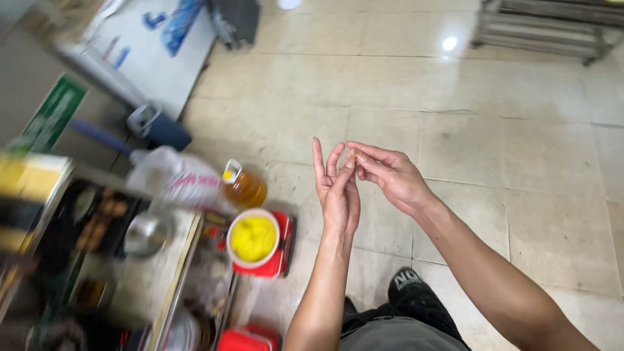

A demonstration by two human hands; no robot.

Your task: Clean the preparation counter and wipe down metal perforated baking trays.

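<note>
Nearest, a black shoe (408,283) stands on glossy beige floor tiles (520,130). Above it the left hand (338,188) is held flat, fingers straight and together, empty. The right hand (390,175) touches its fingertips with curled fingers; whether it pinches something there I cannot tell. Left of the hands, a round white bowl (253,238) of yellow stuff sits on a red stand (276,260). Beyond, a clear bottle (244,187) holds amber oil

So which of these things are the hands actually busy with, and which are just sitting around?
In hand:
left hand
right hand, fingertips pinching at the left fingertips; anything held is too small to tell

Lying about:
bowl of yellow stuff
oil bottle
metal cup
red scale
</note>
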